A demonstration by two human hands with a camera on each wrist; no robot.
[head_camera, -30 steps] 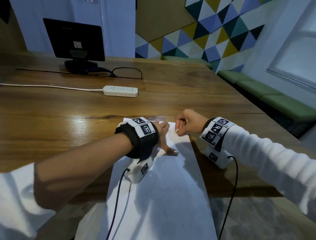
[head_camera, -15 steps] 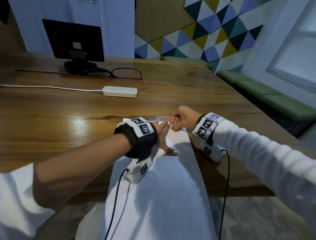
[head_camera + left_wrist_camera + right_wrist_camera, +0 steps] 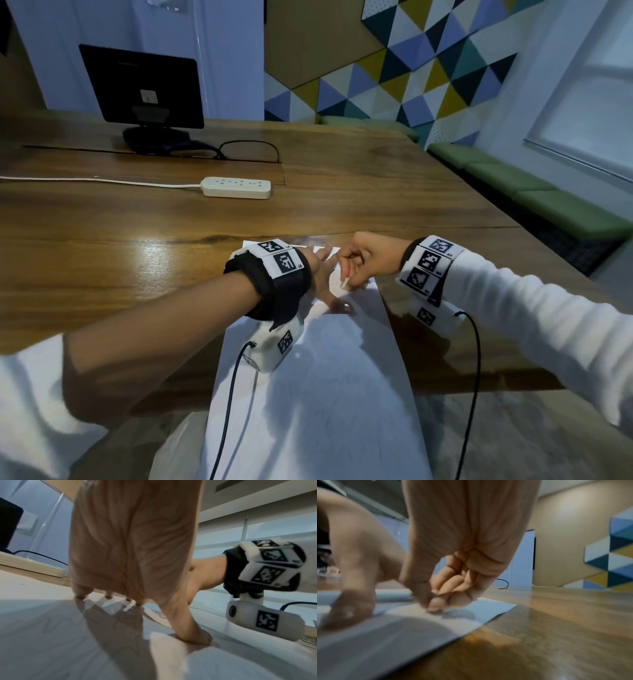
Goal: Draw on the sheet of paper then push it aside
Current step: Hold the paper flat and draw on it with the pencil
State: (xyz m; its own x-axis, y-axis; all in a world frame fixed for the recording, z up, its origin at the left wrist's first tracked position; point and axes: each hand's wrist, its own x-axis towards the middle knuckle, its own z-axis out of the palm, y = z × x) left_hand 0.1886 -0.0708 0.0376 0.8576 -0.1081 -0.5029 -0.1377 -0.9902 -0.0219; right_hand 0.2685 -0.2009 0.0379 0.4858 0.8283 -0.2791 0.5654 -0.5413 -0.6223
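The paper point(image 3: 318, 394) lies flat on the wooden table point(image 3: 120, 260), its near end hanging over the table's front edge toward the person. Faint wavy pencil lines show on it in the left wrist view.

The left hand point(image 3: 320, 277) rests on the far part of the paper with fingers spread and straight; fingertips point(image 3: 80, 595) and thumb point(image 3: 193, 635) press down on the sheet.

The right hand point(image 3: 363, 260) sits just beside the left, over the far right corner of the paper. Its fingers are curled tight toward the palm, and thumb and fingertips point(image 3: 435, 605) meet at the paper's surface. The right wrist view is blurred; the hand may be pinching a small drawing tool, but none can be made out, so what it grips cannot be told.

A power strip point(image 3: 237, 187) lies farther back on the table, well apart from the paper. A monitor point(image 3: 142, 85) stands at the far left.
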